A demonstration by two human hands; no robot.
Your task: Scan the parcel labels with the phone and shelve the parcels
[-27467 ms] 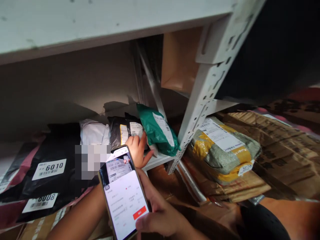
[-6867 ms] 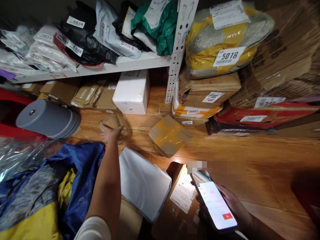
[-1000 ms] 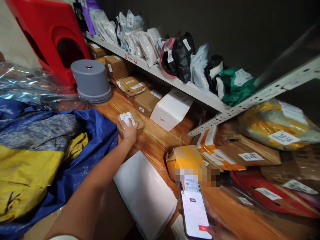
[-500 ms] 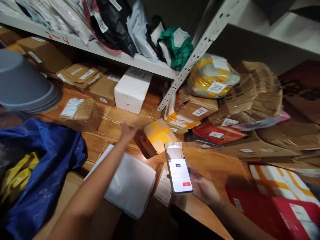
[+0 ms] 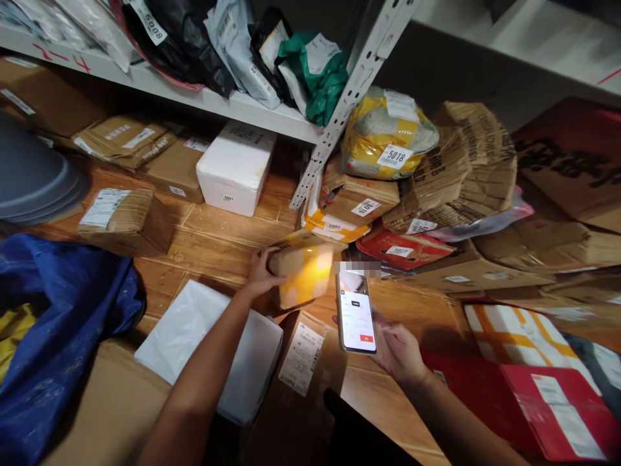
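My left hand [image 5: 264,273] grips the left side of a small cardboard box [image 5: 294,283] banded with yellow tape, its thumb on the near face and its fingers along the top edge. The box looks tilted, and a bright patch of light falls on its tape. In my right hand [image 5: 400,349] is a smartphone [image 5: 356,317] with its lit screen facing up, showing a white page with a red button. Just below the taped box lies a brown carton [image 5: 330,362] with a white label. Under my left forearm is a white wrapped parcel [image 5: 187,323].
A metal shelf [image 5: 272,120] with bagged parcels runs across the back. Beneath it sit a white box [image 5: 235,171] and several cartons. Stacked parcels [image 5: 388,136] stand at the right, a red box [image 5: 533,401] lower down. Blue sacking [image 5: 82,330] lies at the left.
My left hand, apart from the taped box before, has closed on its left side, and the box has turned. The view has shifted right; the right hand still holds the smartphone.
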